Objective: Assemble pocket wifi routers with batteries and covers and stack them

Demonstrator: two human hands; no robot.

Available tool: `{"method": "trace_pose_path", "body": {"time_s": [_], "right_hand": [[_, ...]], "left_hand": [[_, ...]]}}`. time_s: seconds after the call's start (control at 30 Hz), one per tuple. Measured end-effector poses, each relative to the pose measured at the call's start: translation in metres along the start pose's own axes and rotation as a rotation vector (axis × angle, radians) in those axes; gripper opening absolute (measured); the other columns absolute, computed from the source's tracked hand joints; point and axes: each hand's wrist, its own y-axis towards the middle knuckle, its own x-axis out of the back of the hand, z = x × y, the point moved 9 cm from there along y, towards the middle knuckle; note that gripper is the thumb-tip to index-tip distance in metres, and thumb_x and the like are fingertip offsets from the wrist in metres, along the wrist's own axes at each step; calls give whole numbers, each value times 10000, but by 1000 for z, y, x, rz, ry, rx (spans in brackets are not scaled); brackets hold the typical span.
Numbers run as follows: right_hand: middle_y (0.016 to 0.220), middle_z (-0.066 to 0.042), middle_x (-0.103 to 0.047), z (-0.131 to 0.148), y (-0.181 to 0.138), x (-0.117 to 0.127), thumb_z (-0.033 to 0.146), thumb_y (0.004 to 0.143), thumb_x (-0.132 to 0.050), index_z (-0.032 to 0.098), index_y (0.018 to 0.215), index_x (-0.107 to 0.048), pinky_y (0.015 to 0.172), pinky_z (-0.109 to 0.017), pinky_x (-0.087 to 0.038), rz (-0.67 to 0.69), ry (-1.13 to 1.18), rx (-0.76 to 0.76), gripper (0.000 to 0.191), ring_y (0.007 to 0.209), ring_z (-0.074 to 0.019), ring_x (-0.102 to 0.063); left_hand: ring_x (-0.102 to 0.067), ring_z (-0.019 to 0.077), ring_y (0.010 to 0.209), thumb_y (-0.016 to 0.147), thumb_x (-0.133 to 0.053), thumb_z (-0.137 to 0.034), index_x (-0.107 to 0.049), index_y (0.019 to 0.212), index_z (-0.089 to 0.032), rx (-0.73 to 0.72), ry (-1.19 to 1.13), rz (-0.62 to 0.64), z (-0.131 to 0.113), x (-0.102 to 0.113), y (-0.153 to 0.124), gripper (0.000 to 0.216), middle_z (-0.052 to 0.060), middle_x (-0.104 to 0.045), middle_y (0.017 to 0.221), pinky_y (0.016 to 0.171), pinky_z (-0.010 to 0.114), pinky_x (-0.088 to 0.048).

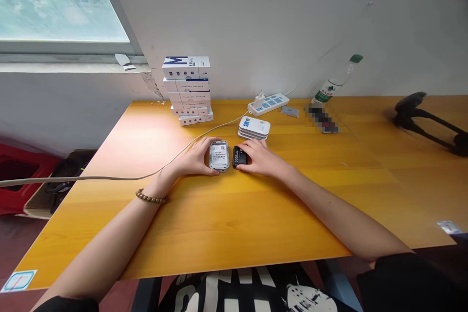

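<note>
Two items lie between the person's left hand (195, 157) and right hand (261, 157): a white pocket router (219, 155) with its back open, showing a printed label and a QR code, and a black battery (240, 157) marked "3000mAh" in white. The label's small print is too small to read. The left hand's fingers curve around the router's edge, while the right hand's fingers (246, 153) lie on the battery's end; neither hand is spread open, though I can't tell whether either is actually gripping. A wooden bead bracelet (150, 197) circles the left wrist.

Just beyond sits a stack of white routers (254, 129), the top one with a QR code. Farther back, white boxes (188, 88) stand piled, the top one bearing a large blue "M", their other print unreadable. A white power strip (268, 104) with blue switches feeds a white cable (190, 144) across the orange wood-grain table (219, 217). A clear plastic bottle (334, 83) with a green label lies near the wall, beside a pixelated, blurred object (321, 118). A black stand (424, 119) sits at the right. Above the left end of the table, a window (54, 2) is set into the white wall (256, 19).
</note>
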Motion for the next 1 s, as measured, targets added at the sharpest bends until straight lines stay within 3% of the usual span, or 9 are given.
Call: {"method": "trace_pose_path", "body": {"time_s": [0.23,1.0], "right_hand": [[1418,-260,-648,0,-3,-4,469,855,-831,93,1473,-594,1183,-612,-367,13,-32,-8,761,1367,-450,-538],[1400,-237,-646,-3,-3,-8,405,863,-791,140,1475,-589,1194,-615,-346,36,28,5,697,1379,-438,-536]], "left_hand": [[-535,383,1424,647,-941,-437,-422,1535,-283,-9,33,22,0,-2,-1,1040,113,-553,1516,1202,523,-472],[-489,387,1446,675,-929,-441,-426,1515,-286,15,76,25,-15,-5,-4,992,124,-518,1497,1248,550,-407]]}}
